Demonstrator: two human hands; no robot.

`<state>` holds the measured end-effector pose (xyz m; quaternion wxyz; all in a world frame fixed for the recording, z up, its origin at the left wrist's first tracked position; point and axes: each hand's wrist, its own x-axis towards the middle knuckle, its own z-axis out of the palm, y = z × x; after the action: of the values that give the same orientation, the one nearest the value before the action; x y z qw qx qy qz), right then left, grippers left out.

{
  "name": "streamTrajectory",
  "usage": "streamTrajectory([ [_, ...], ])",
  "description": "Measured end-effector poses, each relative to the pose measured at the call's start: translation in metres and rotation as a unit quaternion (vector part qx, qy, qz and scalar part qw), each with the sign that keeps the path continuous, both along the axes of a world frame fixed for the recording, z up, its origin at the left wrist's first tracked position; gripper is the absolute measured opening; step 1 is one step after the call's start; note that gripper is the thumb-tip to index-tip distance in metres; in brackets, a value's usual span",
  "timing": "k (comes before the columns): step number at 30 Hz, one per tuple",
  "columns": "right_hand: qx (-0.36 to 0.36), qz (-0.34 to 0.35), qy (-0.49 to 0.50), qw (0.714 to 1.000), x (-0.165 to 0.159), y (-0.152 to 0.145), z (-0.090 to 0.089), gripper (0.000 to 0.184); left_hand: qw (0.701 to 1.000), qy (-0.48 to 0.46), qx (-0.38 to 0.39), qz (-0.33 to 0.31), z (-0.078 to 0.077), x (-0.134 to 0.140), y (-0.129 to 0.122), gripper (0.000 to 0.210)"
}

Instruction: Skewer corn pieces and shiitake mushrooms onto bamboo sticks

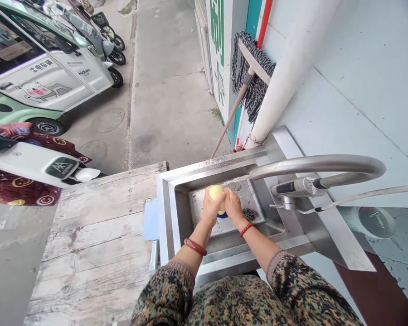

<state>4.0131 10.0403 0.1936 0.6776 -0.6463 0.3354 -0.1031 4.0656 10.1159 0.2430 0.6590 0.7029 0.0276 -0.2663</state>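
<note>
Over the steel sink [177, 226], my left hand [211, 208] is wrapped around a smooth, pale yellow, rounded thing [216, 192] that looks like a peeled potato. My right hand [233, 206] presses against its right side with fingers curled; its fingertips are partly hidden. Between the hands, lower down, shows another bit of yellow, and I cannot tell if it is a separate piece. Just under it lies something dark blue [221, 216]. Water runs from the curved faucet [319, 162] towards my hands. A dark, wiry scrubber [250, 214] rests in the basin to the right.
A weathered wooden table [102, 244] adjoins the sink's left side, with a light blue sheet [151, 219] at its edge. A mop [253, 68] leans by a white pipe [292, 72] beyond the sink. Parked scooters [37, 163] and a small vehicle [47, 77] stand left.
</note>
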Motion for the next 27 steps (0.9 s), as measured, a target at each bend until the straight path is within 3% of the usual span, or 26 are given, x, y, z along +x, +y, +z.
streamTrajectory([
  [2, -0.073, 0.072, 0.028, 0.994, -0.001, -0.002, -0.013, 0.021, 0.999, 0.020, 0.015, 0.033, -0.004, 0.002, 0.009, 0.050],
  [5, -0.128, 0.179, 0.071, 0.973, -0.001, -0.011, -0.042, 0.020, 0.995, 0.076, 0.020, 0.055, -0.006, 0.004, 0.038, 0.061],
  [10, -0.170, 0.337, 0.134, 0.916, -0.007, -0.013, -0.101, 0.032, 0.983, 0.179, -0.003, 0.029, -0.006, -0.003, 0.088, 0.063],
  [13, -0.171, 0.388, 0.161, 0.891, -0.007, -0.005, -0.129, 0.035, 0.979, 0.203, 0.011, 0.005, -0.011, -0.012, 0.103, 0.060],
  [16, -0.156, 0.379, 0.181, 0.894, 0.002, 0.003, -0.145, 0.033, 0.982, 0.189, 0.028, -0.003, -0.018, -0.018, 0.111, 0.057],
  [19, -0.115, 0.316, 0.198, 0.921, 0.013, 0.007, -0.144, 0.032, 0.980, 0.196, 0.035, 0.006, -0.025, -0.021, 0.118, 0.055],
  [21, -0.071, 0.248, 0.196, 0.946, 0.019, 0.008, -0.134, 0.041, 0.976, 0.214, 0.032, 0.019, -0.029, -0.020, 0.122, 0.057],
  [24, 0.025, 0.138, 0.147, 0.979, 0.025, 0.005, -0.106, 0.053, 0.974, 0.225, 0.021, 0.029, -0.030, -0.017, 0.121, 0.058],
  [27, 0.136, 0.067, 0.061, 0.987, 0.032, -0.005, -0.072, 0.052, 0.977, 0.211, 0.020, 0.003, -0.026, -0.014, 0.113, 0.058],
])
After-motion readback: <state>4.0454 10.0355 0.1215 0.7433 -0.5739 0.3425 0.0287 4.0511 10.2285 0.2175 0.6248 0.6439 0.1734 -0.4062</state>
